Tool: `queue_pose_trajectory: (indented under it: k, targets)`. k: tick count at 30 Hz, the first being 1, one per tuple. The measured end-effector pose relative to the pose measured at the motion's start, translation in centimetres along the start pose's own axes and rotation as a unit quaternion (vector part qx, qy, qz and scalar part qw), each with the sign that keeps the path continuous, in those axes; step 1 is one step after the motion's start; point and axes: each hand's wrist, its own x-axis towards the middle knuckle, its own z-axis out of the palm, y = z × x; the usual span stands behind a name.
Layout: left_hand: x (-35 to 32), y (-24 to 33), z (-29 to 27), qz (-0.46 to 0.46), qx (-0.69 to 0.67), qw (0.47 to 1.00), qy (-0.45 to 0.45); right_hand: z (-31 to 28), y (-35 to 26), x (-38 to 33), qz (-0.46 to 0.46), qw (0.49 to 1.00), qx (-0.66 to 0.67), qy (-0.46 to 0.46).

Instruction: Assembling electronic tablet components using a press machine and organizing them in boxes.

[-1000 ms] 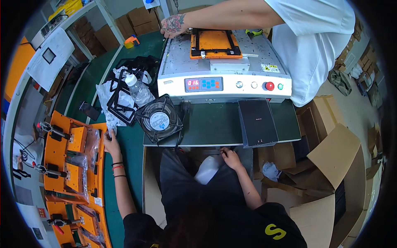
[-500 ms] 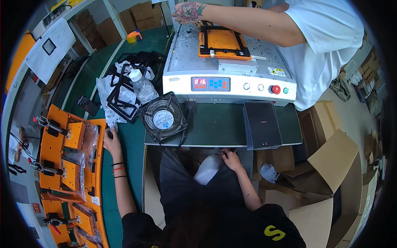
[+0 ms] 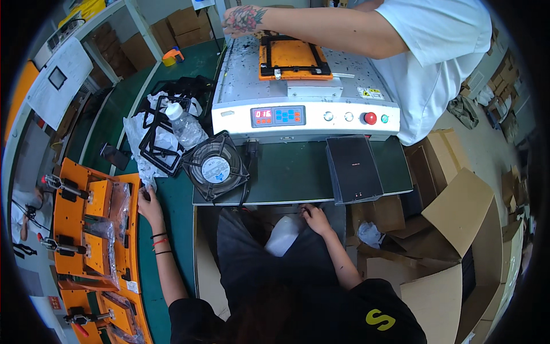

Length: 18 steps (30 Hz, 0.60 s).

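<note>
At the left, my left hand [image 3: 150, 207] is beside an orange clamp jig [image 3: 130, 229]. Its bent fingertips are closed on the tapering lower end of a crumpled white sheet [image 3: 148, 166]. Thin black frames [image 3: 150, 146] lie across that sheet. My right hand [image 3: 315, 218] is at the bench's front edge, over my right thigh, with fingers loosely bent and apart and nothing visible in them. A white crumpled piece [image 3: 282, 236] lies between my thighs. Nearest above the right hand, a stack of dark flat panels [image 3: 355, 171] overhangs the bench edge.
A round-grilled fan [image 3: 215, 167] and a clear bottle [image 3: 188, 129] stand on the green bench. Behind is a white machine [image 3: 309, 121] carrying an orange fixture [image 3: 293, 58]. A co-worker's arm [image 3: 338, 28] reaches across it. Open cardboard boxes [image 3: 452, 212] stand at the right.
The view has shifted slightly, so the bench things sit further left in the picture. Both hands keep nearly the same places and poses. The co-worker's arm still reaches over the machine.
</note>
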Motion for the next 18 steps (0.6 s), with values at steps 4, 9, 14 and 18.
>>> queue_pose_trajectory:
  k: [4,9,14,18]
  targets:
    - [0.2,-0.5,0.1,0.017,-0.009,1.0,0.015,-0.3,-0.7,-0.1,-0.008,1.0,-0.007,0.017]
    - [0.2,-0.5,0.0,0.02,-0.011,1.0,0.007,-0.4,-1.2,-0.1,0.002,1.0,0.002,0.018]
    - [0.2,-0.7,0.1,0.015,-0.01,1.0,0.005,-0.2,-0.6,-0.2,-0.01,1.0,0.008,0.023]
    - [0.3,-1.7,0.2,0.021,-0.027,0.999,0.007,-1.3,-3.6,-1.8,-0.131,0.982,-0.139,0.005]
